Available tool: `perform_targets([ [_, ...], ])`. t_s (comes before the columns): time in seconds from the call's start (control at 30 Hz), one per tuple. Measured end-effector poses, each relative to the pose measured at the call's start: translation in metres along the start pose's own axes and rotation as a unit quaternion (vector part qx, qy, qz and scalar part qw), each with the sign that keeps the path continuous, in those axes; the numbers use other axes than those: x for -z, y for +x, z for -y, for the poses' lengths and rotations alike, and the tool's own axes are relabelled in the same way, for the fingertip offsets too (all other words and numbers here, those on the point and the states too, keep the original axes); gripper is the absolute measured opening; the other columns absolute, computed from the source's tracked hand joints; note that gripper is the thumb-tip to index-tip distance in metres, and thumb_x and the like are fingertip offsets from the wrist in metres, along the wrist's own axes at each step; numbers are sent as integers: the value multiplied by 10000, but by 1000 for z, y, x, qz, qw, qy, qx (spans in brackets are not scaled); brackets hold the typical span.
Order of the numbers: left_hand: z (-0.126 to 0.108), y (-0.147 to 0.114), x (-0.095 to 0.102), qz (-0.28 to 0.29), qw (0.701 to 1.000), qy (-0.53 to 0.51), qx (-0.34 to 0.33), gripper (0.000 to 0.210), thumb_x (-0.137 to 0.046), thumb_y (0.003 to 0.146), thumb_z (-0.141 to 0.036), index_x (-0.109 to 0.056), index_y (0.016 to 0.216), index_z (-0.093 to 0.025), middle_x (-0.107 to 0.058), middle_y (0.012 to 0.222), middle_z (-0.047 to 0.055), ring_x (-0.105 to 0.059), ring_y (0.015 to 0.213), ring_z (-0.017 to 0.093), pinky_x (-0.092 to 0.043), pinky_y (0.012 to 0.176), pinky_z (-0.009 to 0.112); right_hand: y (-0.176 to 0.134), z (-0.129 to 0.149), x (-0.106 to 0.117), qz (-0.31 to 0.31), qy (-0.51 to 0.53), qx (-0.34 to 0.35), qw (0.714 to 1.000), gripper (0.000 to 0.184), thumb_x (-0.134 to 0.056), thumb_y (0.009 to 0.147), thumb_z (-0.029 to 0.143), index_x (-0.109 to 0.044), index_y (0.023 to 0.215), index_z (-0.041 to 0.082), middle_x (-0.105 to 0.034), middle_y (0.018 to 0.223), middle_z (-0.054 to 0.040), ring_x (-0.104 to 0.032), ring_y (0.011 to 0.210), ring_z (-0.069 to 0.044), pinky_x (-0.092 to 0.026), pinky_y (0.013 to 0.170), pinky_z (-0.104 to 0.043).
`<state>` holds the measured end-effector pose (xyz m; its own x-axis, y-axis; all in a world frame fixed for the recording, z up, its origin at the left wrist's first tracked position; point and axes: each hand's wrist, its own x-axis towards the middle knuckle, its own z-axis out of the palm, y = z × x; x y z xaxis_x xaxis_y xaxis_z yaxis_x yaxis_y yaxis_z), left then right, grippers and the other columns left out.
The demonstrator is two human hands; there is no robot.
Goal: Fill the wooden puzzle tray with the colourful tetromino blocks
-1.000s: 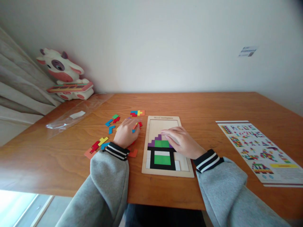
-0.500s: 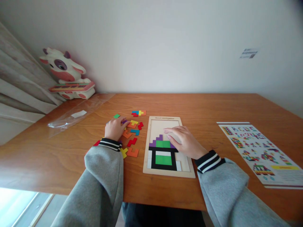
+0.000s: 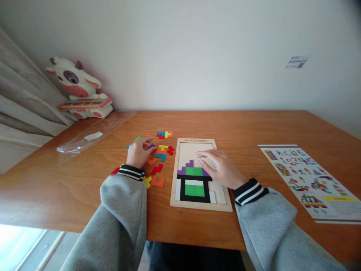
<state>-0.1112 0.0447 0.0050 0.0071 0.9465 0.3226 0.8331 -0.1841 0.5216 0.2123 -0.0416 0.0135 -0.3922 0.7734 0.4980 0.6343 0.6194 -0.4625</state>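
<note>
My left hand is over the loose pile of coloured puzzle pieces, with a purple puzzle piece between its thumb and fingertips. Just right of those fingers lie a yellow piece, a red piece and a blue piece. My right hand hovers over the right side of the wooden puzzle board, thumb and fingers apart, nothing visible in it. Black, green, white and purple pieces fill the board's lower left; my right hand hides part of the tray.
Orange and other pieces lie nearer me, and a small joined group sits farther back. A pattern sheet is at right. A clear plastic bag and a toy cow with keyboard stand at left.
My left hand has shifted slightly right among the pieces. The purple, yellow and red pieces near its fingers have slid a little right. My right hand has stayed nearly still.
</note>
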Motion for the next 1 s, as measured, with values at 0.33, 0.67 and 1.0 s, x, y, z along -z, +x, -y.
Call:
perform_targets([
  [0.33,-49,-22,-8,-53,978,-121,-160,176,-695,868,-372,-773,895,-217,-738,880,36,-656,782,168,-540,738,287,1,4,-1,-3,48,-29,998,163,-562,963,257,-647,1101,241,-733,999,-46,-673,930,-205,-511,890,-418],
  [0.67,-106,-67,-43,154,867,-468,-72,233,-714,870,-365,-706,984,-162,-728,929,67,-698,871,179,-586,790,297,5,16,-2,21,171,-78,982,107,-646,918,312,-662,969,219,-716,917,-30,-677,827,-162,-551,790,-316],
  [1.0,-107,-65,-39,166,883,-433,-77,261,-710,869,-392,-755,965,-154,-752,925,93,-692,841,184,-568,783,303,5,15,1,28,256,-137,956,219,-622,916,363,-671,1061,205,-744,930,-40,-689,835,-162,-553,758,-303],
])
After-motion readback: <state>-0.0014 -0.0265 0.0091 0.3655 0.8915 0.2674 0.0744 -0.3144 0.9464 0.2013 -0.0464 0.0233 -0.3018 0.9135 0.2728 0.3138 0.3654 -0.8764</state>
